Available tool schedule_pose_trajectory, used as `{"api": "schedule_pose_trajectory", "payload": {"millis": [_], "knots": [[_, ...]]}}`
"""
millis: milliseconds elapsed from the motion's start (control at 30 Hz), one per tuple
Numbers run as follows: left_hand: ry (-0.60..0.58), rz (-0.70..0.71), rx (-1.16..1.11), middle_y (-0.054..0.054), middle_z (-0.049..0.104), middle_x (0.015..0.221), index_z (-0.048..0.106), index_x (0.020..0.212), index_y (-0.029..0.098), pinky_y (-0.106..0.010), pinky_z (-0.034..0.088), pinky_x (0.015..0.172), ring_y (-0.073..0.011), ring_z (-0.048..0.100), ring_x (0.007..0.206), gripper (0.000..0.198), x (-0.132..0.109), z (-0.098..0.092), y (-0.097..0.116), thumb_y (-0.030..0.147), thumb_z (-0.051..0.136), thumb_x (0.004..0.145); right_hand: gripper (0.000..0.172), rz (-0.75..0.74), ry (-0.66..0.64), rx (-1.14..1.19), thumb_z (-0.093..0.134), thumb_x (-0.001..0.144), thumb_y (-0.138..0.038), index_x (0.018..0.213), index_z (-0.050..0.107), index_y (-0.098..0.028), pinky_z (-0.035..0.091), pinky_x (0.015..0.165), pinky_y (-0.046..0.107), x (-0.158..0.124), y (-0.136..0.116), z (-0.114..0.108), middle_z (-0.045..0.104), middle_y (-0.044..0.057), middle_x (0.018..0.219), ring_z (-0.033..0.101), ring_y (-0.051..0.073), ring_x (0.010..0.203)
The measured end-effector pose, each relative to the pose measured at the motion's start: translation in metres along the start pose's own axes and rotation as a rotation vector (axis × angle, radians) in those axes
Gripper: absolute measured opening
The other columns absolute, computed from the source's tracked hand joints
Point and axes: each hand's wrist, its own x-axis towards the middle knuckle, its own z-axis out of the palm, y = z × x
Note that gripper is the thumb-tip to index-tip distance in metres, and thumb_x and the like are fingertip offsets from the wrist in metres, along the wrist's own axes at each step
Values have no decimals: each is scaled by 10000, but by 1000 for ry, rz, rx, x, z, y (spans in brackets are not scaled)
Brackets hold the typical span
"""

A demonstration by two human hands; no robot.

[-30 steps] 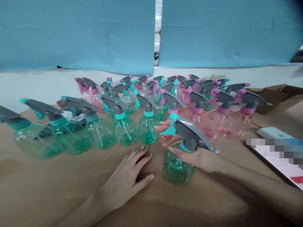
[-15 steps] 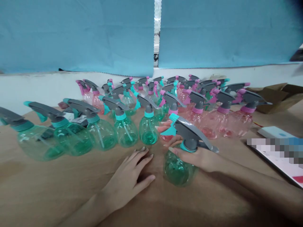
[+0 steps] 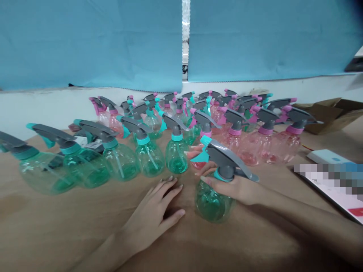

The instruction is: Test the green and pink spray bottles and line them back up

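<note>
My right hand [image 3: 238,189] is wrapped round the neck of a green spray bottle [image 3: 211,206] with a grey and teal trigger head, which stands upright near the front. Palm down on the brown table [image 3: 70,226], my left hand [image 3: 153,215] has its fingers spread and holds nothing. Beyond its fingertips stands another green spray bottle [image 3: 177,156], in a row with several more green ones to the left. Several pink spray bottles [image 3: 253,147] stand to the right of that row, behind my right hand.
More pink and green bottles [image 3: 151,121] crowd the back near the wall. An opened cardboard box [image 3: 326,117] sits at the back right. In front of it lie a white box [image 3: 326,155] and a flat tablet-like item [image 3: 334,189]. Blue cloth [image 3: 90,41] hangs behind.
The view has shifted very slightly, so most things appear a little further left. Both hands and the held bottle otherwise keep their places.
</note>
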Motion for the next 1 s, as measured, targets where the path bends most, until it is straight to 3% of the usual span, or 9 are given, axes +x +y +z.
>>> {"api": "schedule_pose_trajectory", "payload": {"millis": [233,433,567,733,900,1000], "knots": [[-5,-5,-13,-76,397,1427,400,1364,232,-462,328,1036,-274,359,1292,499,-1,0,0,469,466,929,139,43,-13,-7,541,743,-140,793,618,-245,555,751,294,3,-11,-1,657,-15,802,654,150,801],[-2,-10,-10,-71,389,1432,409,1361,233,-463,315,1046,-277,351,1298,494,-2,3,-2,463,474,928,196,93,-2,-42,512,681,-86,721,617,-247,557,638,242,2,-17,-4,648,-29,761,651,136,704],[-23,-12,-4,-79,383,1434,400,1364,223,-467,306,1050,-275,339,1303,500,-1,2,-2,468,462,933,229,70,-13,-71,502,689,-109,805,622,-265,559,612,246,0,-17,-6,632,-35,702,650,147,687],[5,-20,-12,-76,418,1409,414,1350,224,-459,330,1037,-275,379,1277,483,0,1,0,448,479,928,351,21,-24,-22,521,718,-119,1027,582,-275,567,706,282,1,-9,-5,657,-14,875,663,155,790],[15,-16,-2,-78,436,1395,420,1343,225,-461,336,1031,-275,392,1267,480,1,0,0,449,486,924,194,27,24,-62,555,771,-212,954,577,-273,568,762,329,-1,3,0,652,9,959,656,183,885],[16,-12,4,-81,441,1391,420,1340,219,-461,333,1033,-274,390,1269,479,1,0,0,450,484,926,330,23,38,-75,554,776,-211,1094,529,-295,574,725,316,-1,5,3,652,7,951,664,182,863]]}}
